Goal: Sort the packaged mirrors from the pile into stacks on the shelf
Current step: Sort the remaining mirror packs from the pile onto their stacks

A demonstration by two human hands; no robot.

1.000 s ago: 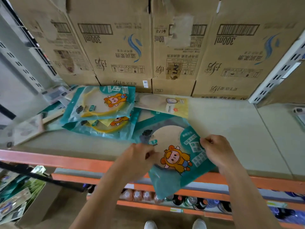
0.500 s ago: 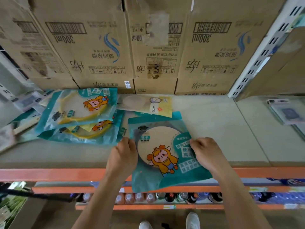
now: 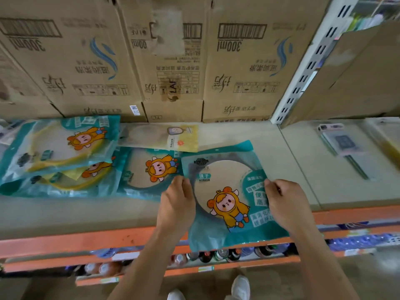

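At the left of the shelf (image 3: 238, 131) lies a pile of teal mirror packs (image 3: 58, 152), with another teal pack (image 3: 149, 169) just beside it and a yellow pack (image 3: 164, 137) behind. The left grip (image 3: 176, 204) pinches the left edge of the held mirror pack (image 3: 225, 191), which lies face up between both grips, its near end overhanging the shelf's orange front. The right grip (image 3: 285, 204), fingers curled, pinches its right edge.

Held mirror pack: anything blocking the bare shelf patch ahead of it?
Nothing visible: the left hand and right hand grip the teal mirror pack over bare shelf. The yellow pack and another teal pack lie just left, beside the path.
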